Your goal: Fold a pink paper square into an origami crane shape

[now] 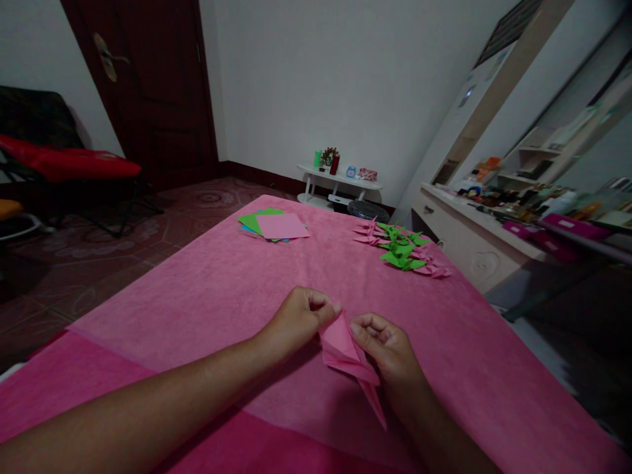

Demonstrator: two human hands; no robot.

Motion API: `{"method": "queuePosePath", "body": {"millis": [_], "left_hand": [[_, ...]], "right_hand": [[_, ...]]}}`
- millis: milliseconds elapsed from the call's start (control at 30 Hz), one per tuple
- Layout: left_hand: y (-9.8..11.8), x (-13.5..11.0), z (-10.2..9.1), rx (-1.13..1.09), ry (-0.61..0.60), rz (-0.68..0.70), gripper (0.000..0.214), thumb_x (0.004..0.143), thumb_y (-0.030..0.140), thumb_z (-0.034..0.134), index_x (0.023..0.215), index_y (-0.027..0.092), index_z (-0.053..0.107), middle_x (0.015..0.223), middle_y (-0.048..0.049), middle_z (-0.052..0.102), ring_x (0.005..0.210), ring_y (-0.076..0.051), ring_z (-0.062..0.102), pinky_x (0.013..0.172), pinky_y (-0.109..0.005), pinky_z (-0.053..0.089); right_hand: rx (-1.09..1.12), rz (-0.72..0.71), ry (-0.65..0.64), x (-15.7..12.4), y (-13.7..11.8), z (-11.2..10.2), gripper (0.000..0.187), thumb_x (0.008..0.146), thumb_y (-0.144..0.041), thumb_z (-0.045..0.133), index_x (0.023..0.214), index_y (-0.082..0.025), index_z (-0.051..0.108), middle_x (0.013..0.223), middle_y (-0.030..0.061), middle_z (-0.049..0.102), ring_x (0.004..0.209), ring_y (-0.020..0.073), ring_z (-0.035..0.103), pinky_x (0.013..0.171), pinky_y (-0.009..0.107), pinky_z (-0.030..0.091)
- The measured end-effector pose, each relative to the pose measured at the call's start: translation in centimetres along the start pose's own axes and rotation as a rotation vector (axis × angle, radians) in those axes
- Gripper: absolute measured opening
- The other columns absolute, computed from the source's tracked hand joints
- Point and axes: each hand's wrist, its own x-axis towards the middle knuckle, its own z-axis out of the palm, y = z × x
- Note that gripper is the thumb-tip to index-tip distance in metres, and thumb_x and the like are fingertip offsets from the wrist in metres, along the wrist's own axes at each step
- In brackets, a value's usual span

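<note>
While both hands pinch it, the folded pink paper (345, 352) stays low over the bench (212, 296), near the front edge, right between the two hands. The left hand (296, 317) holds the top corner. Its fingers (323, 308) are closed tight on that corner. The right hand (388, 349) holds the right side of the paper, with its fingers curled in and closed on the fold. The long pointy tip of the paper points back toward the person.

What could go wrong? The paper looks thin, so it might rip if the two hands pull apart too hard. A fold might come out crooked if the corner slips between the fingers. The pointy tip might get bent if it bumps the right wrist. The paper is nearly the same pink as the bench cover, and the room is dim, so an edge would be easy to miss.

The left arm comes in from the lower left and lies long and low over the bench, knuckles up. The right arm comes in from the bottom, with the thumb side of its hand facing left. Far back on the bench lie a stack of flat paper sheets (276, 225) and a pile of little green and pink folded shapes (402, 250), well apart from the hands.
</note>
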Motion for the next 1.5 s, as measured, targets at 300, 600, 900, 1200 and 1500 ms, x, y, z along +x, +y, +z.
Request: {"method": "queuePosePath", "body": {"millis": [300,600,900,1200,1500], "left_hand": [[-0.3,-0.3,0.5,0.171,0.013,0.084,0.038,0.076,0.040,0.060,0.051,0.013,0.050,0.051,0.0049,0.031,0.049,-0.007,0.027,0.046,-0.023,0.019],[-0.2,-0.8,1.2,0.075,-0.011,0.066,0.041,0.081,0.038,0.053,0.048,0.015,0.041,0.049,0.0051,0.029,0.047,-0.006,0.026,0.046,-0.022,0.021],[0.1,-1.3,1.7,0.012,-0.006,0.024,0.037,0.079,0.027,0.048,0.046,0.017,0.036,0.042,0.0058,0.031,0.040,-0.006,0.030,0.042,-0.021,0.019],[-0.6,-1.1,1.7,-0.075,-0.006,-0.080,0.034,0.077,0.030,0.050,0.048,0.018,0.035,0.044,0.0061,0.033,0.040,-0.006,0.029,0.041,-0.021,0.023],[-0.5,-1.1,1.7,-0.160,0.009,-0.120,0.034,0.077,0.037,0.050,0.050,0.017,0.041,0.047,0.0036,0.041,0.042,-0.007,0.037,0.044,-0.021,0.029]], "right_hand": [[-0.456,-0.290,0.126,-0.3,-1.4,0.7,0.018,0.070,-0.033,0.067,0.072,-0.016,0.061,0.060,0.0001,0.057,0.051,0.0113,0.051,0.045,0.020,0.041],[-0.924,-0.669,0.190,-1.3,-1.5,0.9,0.008,0.081,-0.018,0.055,0.080,-0.019,0.063,0.069,0.0013,0.061,0.061,0.0138,0.055,0.059,0.024,0.042],[-1.218,-0.932,0.247,-1.8,-1.6,1.1,0.018,0.084,-0.012,0.051,0.073,-0.017,0.065,0.063,0.0023,0.059,0.061,0.0154,0.054,0.062,0.028,0.035],[-1.417,-0.981,0.232,-2.0,-1.5,1.5,0.023,0.086,-0.012,0.048,0.069,-0.018,0.062,0.061,0.0027,0.056,0.060,0.0170,0.046,0.062,0.031,0.029],[-1.421,-0.997,0.229,-2.2,-1.8,1.8,0.024,0.087,-0.016,0.050,0.066,-0.019,0.061,0.059,0.0021,0.053,0.059,0.0166,0.042,0.061,0.032,0.026]]}}
